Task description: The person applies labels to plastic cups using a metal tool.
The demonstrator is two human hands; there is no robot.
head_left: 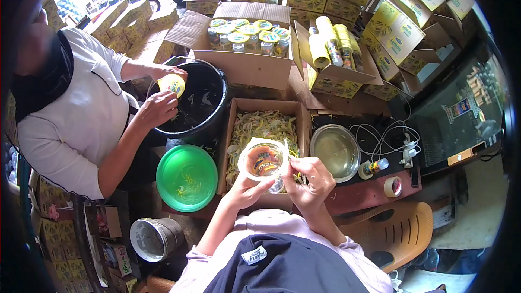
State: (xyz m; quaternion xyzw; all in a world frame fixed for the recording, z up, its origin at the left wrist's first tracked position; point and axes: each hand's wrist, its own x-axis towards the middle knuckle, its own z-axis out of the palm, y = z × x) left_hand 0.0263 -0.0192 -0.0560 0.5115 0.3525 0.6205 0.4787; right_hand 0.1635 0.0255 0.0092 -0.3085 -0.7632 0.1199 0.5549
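A clear plastic cup [264, 160] with orange-and-dark printing is tipped so that I look into its mouth. My left hand [242, 191] grips it from the lower left, fingers closed round its side. At the right of its rim, my right hand [310, 183] is pinched, thumb against forefinger. A thin pale strip stands up beside those fingertips; whether they hold it or only the rim, I cannot tell. Beneath the cup is a cardboard box [305, 125] filled with pale yellow and clear scraps [260, 123].
To the left, a co-worker's hands [157, 109] hold a yellow-lidded cup [171, 83] over a black bucket [222, 84]. A green basin [187, 177] and a metal bowl [335, 153] flank the box. White cables [374, 133] and a tape roll [392, 186] lie right; lidded cups [249, 31] fill a carton behind.
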